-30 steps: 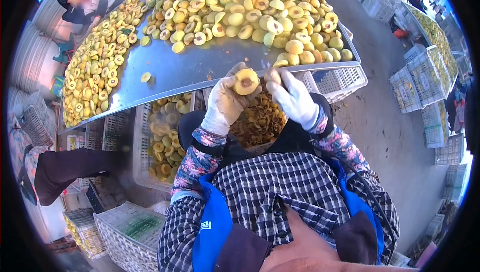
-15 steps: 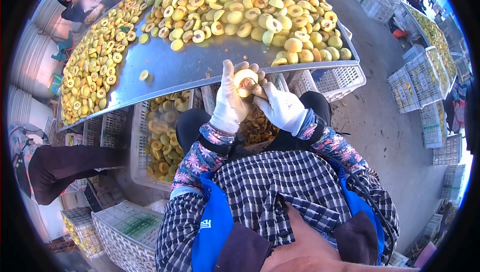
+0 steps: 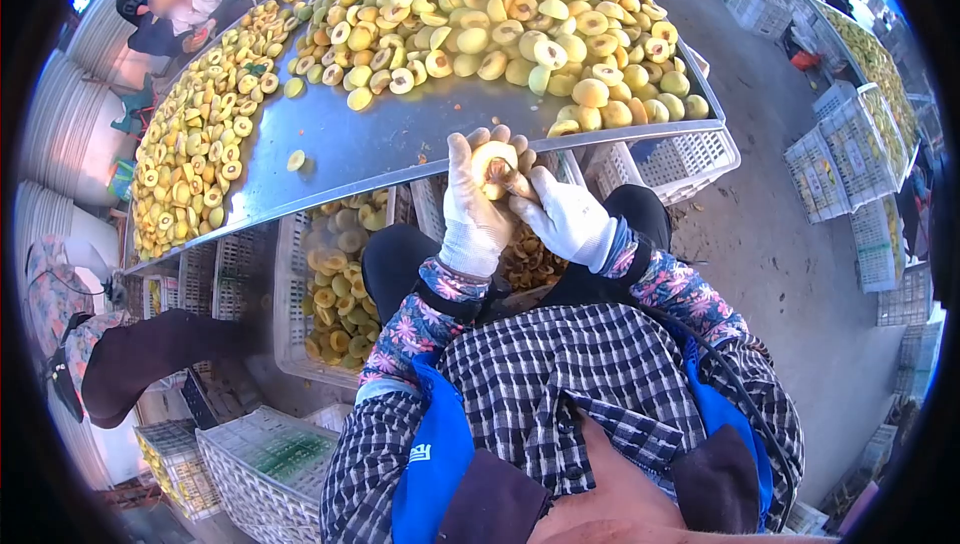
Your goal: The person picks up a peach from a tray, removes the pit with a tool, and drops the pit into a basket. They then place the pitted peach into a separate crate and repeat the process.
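Observation:
In my left hand (image 3: 474,206), gloved in white with stained fingertips, sits a halved yellow peach (image 3: 494,166), cut face up, its brown centre showing. My right hand (image 3: 568,216), also in a white glove, is closed with its brown-stained fingertips against the fruit's centre. Whatever those fingers may grip is hidden. Both hands are just off the near edge of a metal table (image 3: 370,149). Below them, between my knees, is a container of brown peach pits (image 3: 535,262).
Peach halves (image 3: 480,39) are heaped on the table, with another pile (image 3: 195,159) at its left. A crate of halves (image 3: 340,294) stands by my left leg, a white crate (image 3: 690,159) under the right corner. Another person's leg (image 3: 160,349) reaches in from the left.
The view has shifted slightly, so the table and hands sit a little further right and lower. Both hands stay together on the peach half, with the right fingertips still at its centre.

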Demonstrator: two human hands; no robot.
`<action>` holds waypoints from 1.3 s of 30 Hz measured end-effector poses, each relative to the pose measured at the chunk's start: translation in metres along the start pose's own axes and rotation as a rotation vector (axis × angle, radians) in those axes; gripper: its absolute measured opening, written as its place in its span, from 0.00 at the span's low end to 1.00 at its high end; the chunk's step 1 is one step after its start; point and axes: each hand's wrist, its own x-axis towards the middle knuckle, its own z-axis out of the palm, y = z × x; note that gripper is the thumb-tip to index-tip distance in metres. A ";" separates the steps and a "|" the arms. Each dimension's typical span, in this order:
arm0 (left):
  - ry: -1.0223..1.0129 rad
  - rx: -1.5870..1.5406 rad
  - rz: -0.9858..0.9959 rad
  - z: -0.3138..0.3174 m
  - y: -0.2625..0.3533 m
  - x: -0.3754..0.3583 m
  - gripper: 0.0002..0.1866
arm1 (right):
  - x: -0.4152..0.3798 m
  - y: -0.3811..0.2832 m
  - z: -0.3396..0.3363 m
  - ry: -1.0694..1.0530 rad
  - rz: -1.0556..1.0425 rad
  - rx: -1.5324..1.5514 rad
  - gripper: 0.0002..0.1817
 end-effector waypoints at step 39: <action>-0.076 0.368 -0.016 -0.014 -0.009 0.013 0.17 | -0.009 0.006 -0.011 -0.535 0.839 1.618 0.21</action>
